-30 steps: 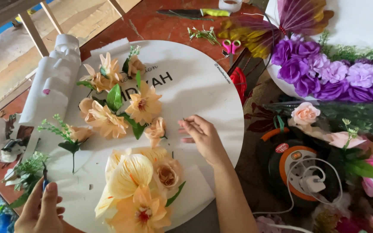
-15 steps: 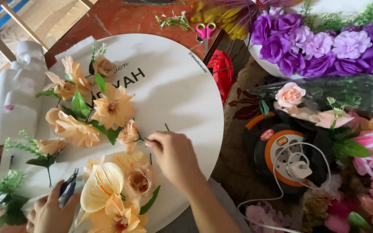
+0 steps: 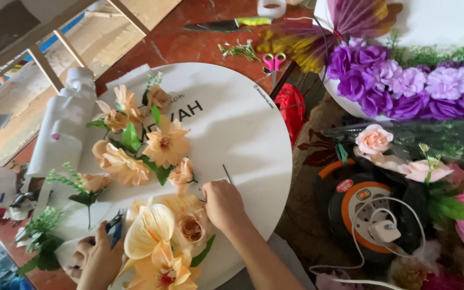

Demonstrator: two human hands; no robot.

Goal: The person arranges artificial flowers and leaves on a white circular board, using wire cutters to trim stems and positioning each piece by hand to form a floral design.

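A round white board (image 3: 243, 123) lies before me, with several peach and yellow artificial flowers (image 3: 162, 142) and green leaves along its left side. My right hand (image 3: 222, 203) rests on the board beside a peach rose (image 3: 191, 228), pinching a thin dark stem or wire (image 3: 226, 173) that sticks up from its fingers. My left hand (image 3: 95, 260) sits at the board's lower left edge, closed around a small dark tool with blue handles (image 3: 115, 228). A large yellow lily (image 3: 149, 231) lies between the two hands.
A white roll (image 3: 63, 126) lies left of the board. Pink-handled scissors (image 3: 273, 62), a knife (image 3: 226, 24) and tape (image 3: 271, 7) lie on the red floor beyond. A board with purple flowers (image 3: 404, 86), pink flowers (image 3: 374, 139) and an orange-black cable reel (image 3: 366, 207) crowd the right.
My right hand has drawn back toward the peach rose and now pinches a thin stem. My left hand has shifted right, nearer the yellow lily. The view has moved left.
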